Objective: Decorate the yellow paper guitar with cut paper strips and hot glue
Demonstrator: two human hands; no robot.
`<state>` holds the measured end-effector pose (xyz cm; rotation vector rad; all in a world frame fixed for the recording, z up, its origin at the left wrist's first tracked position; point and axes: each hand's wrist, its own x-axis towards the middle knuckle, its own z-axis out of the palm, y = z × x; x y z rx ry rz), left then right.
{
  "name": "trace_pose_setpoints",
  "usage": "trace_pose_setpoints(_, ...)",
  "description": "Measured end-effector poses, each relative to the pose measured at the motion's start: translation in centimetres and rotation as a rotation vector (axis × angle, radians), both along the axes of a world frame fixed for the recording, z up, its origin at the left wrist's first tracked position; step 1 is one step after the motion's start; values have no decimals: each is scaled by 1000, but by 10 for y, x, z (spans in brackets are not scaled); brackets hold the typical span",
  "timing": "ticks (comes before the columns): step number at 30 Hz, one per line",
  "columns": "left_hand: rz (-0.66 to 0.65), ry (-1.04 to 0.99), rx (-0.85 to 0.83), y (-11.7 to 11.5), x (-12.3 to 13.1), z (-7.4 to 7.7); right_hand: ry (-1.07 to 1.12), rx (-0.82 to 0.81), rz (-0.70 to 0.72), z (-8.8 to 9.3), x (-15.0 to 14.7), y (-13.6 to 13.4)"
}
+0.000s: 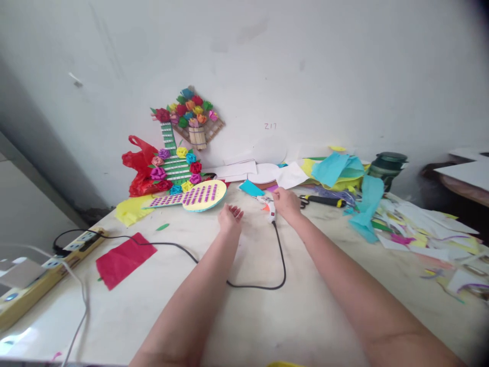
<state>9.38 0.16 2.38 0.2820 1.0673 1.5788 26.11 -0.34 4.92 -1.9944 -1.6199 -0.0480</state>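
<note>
My left hand (230,216) is open, palm turned inward with fingers loosely curled, just right of the guitar-shaped paper craft (204,195). That craft is yellow with purple and white woven strips, and it lies on the table. My right hand (287,205) has its fingertips pinched at a small piece of purple paper (272,188). Just left of this hand a white glue gun (271,210) rests on the table, its black cord (283,260) looping toward me. A blue paper piece (251,187) lies beyond its nozzle.
A green guitar craft with paper flowers (176,168) leans on the wall by a red plastic bag (139,165). Left are red paper (125,260) and a power strip (57,267). Right are a black-and-yellow tool handle (324,201), paper scraps (424,229) and a dark green bottle (386,168).
</note>
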Motion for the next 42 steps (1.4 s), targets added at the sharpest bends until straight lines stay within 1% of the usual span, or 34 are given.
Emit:
trace_pose_setpoints(2, 56, 55, 2, 0, -8, 2, 222, -80, 150, 2, -23, 4)
trace_pose_setpoints(3, 97, 107, 11, 0, -13, 4, 382, -166, 242, 2, -35, 5)
trace_pose_setpoints(5, 192, 229, 35, 2, -27, 6, 703, -325, 359, 3, -60, 6)
trace_pose_setpoints(7, 277, 337, 44, 5, -44, 7, 922, -395, 462, 2, -85, 3)
trace_pose_setpoints(9, 343, 379, 50, 8, -63, 5, 1085, -480, 527, 1, -107, 1)
trace_pose_setpoints(11, 428, 447, 92, 11, -79, 2, 1210, -547, 517, 0, -126, 0)
trace_pose_setpoints(13, 470, 452, 140, 11, -90, -2, 1302, -583, 499, -1, -141, 3)
trace_pose_setpoints(16, 479, 406, 215, 8, -99, -8, 1385, -637, 454, -2, -157, 12)
trace_pose_setpoints(19, 471, 387, 238, 6, -102, -14, 1444, -671, 413, -5, -167, 21)
trace_pose_setpoints(25, 432, 425, 250, 9, -102, -27, 1503, -617, 390, -12, -178, 33)
trace_pose_setpoints(30, 420, 446, 226, 9, -101, -29, 1539, -552, 373, -19, -182, 39)
trace_pose_setpoints(34, 423, 444, 207, 11, -102, -29, 1566, -510, 389, -22, -185, 42)
trace_pose_setpoints(38, 431, 455, 194, 14, -103, -31, 1575, -476, 368, -25, -187, 47)
trace_pose_setpoints(42, 419, 467, 196, 17, -103, -33, 1568, -456, 346, -25, -182, 50)
